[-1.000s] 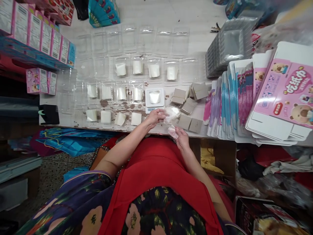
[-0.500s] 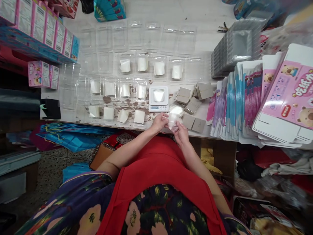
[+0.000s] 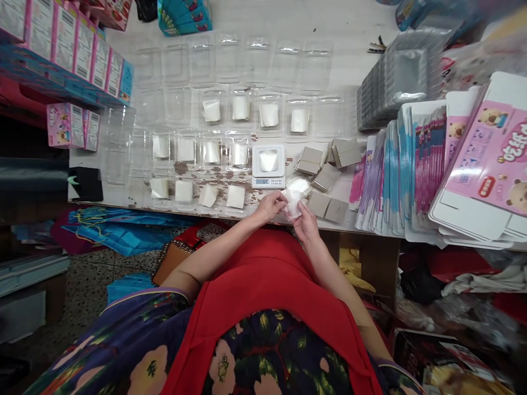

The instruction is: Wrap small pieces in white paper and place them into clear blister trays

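My left hand (image 3: 272, 206) pinches the left side of a thin, whitish translucent sheet bundle (image 3: 293, 204) near the table's front edge. On its right side, my right hand (image 3: 306, 219) has its fingers and thumb closed on the same bundle. Just behind my hands, a white digital scale (image 3: 269, 182) carries a white folded piece (image 3: 269, 160). More whitish film (image 3: 300, 185) lies against the bundle. Several white pieces rest in clear plastic trays to the left, among them one at the front (image 3: 235, 196). Banded grey card stacks (image 3: 310, 161) lie right of the scale.
Clear trays (image 3: 257, 55) stand in rows across the back. At the right are nested clear trays (image 3: 405, 71) and upright flat printed cartons (image 3: 486, 159). Pink and blue boxes (image 3: 66, 41) line the left. A black box (image 3: 87, 184) sits at the left front corner.
The bundle looks flatter and more spread between my hands. My fingers have shifted slightly on it. The other items keep their places, with only a slight shift of the whole view.
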{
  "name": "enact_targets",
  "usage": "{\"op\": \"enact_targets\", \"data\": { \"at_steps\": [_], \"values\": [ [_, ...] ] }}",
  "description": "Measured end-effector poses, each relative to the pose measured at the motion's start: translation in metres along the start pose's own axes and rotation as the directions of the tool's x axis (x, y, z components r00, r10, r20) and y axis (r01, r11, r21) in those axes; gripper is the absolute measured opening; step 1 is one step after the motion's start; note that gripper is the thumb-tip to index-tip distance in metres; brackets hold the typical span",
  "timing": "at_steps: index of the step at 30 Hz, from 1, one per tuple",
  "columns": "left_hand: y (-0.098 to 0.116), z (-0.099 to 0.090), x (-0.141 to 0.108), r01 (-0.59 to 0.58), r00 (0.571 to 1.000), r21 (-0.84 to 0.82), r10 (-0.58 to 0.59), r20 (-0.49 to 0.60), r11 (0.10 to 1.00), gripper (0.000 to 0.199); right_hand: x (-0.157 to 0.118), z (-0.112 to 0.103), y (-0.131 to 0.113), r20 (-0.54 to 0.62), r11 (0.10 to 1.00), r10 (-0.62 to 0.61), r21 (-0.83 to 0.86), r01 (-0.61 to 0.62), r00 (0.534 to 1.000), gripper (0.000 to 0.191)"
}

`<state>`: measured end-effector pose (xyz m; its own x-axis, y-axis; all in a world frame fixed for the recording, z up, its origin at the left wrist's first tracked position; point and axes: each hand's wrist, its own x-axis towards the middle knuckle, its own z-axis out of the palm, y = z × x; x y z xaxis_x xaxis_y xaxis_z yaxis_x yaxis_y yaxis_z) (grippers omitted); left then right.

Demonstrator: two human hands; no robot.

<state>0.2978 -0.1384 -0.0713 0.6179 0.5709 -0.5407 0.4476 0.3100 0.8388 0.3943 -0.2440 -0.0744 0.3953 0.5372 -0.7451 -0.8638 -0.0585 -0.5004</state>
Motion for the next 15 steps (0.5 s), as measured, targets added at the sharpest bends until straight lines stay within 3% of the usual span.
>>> {"op": "enact_targets", "data": {
  "at_steps": [4,7,12,15],
  "values": [
    [0.001,-0.004,0.002,-0.074,0.995,0.099,0.066,0.078,0.992,0.005,0.003,-0.003,0.004,0.009,1.0,-0.004,-0.005,0.004,1.0,0.017],
    [0.004,-0.002,0.003,-0.024,0.998,-0.05,0.028,0.063,0.998,0.005,0.007,-0.004,0.005,0.002,1.0,0.001,-0.014,-0.001,1.0,0.02],
    [0.009,-0.007,0.006,0.079,0.983,-0.31,-0.125,-0.132,0.948,0.019,0.015,-0.004,0.005,-0.137,0.998,-0.023,-0.064,0.014,0.99,0.019],
    [0.015,-0.018,0.008,0.091,0.99,-0.327,-0.122,-0.075,0.941,0.022,0.018,-0.006,0.005,-0.142,0.988,-0.09,-0.139,0.07,0.986,0.022]
  ]
}}
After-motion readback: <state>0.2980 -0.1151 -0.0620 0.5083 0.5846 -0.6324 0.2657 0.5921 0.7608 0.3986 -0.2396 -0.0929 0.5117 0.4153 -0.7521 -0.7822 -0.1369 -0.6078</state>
